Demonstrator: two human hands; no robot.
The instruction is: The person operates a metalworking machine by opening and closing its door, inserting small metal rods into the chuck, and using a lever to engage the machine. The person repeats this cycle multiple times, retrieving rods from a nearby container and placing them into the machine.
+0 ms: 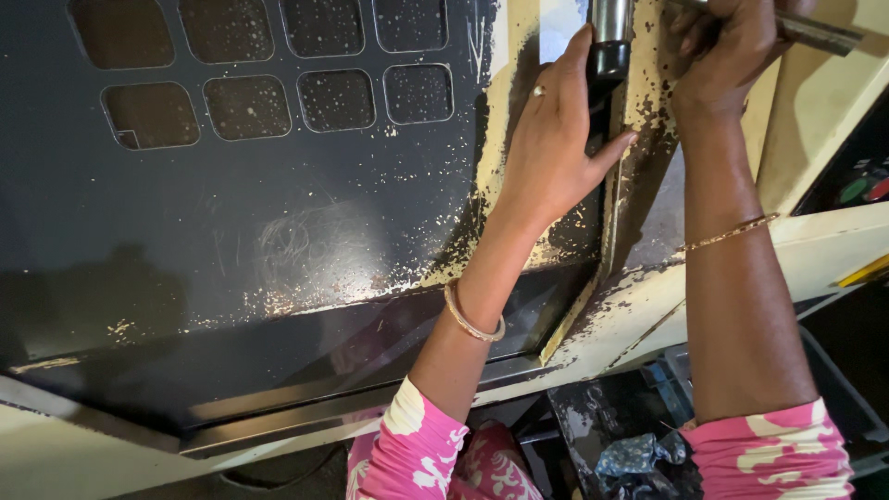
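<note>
Gripping the steel cylinder [609,37] at the machine panel's [278,231] right edge with left hand [556,148] fingers, right hand [732,46] closing on a metal bar [815,32].

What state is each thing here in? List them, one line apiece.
Left hand: wrapped around the dark cylinder.
Dark cylinder: upright, gripped.
Right hand: closed on a flat metal bar.
Metal bar: held, tilted.
Machine panel: scratched, paint flaking.
Rag: crumpled.
</note>
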